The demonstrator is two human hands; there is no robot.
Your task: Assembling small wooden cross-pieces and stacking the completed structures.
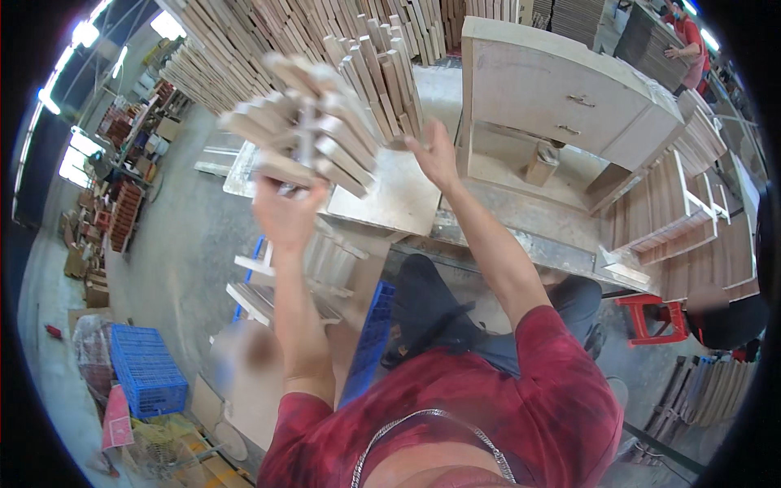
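Observation:
My left hand (pixel 289 213) is closed round the lower end of a bundle of short wooden slats (pixel 321 134), held up in the air and blurred by motion. The pale slats sit in stacked rows with a gap in the middle. My right hand (pixel 438 154) is to the right of the bundle, apart from it, with its thumb and fingers spread and nothing visible between them. Nearest to its fingertips stand several upright wooden strips (pixel 378 81). Below both hands lies a pale board (pixel 399 199) on the bench.
More wooden strips (pixel 236 49) stand massed behind. A wooden cabinet frame with drawer fronts (pixel 561 89) rises at the right, beside open drawer boxes (pixel 659 203). Blue crates (pixel 146 370) and a red stool (pixel 655 319) stand on the floor. A person in red (pixel 687 49) is far right.

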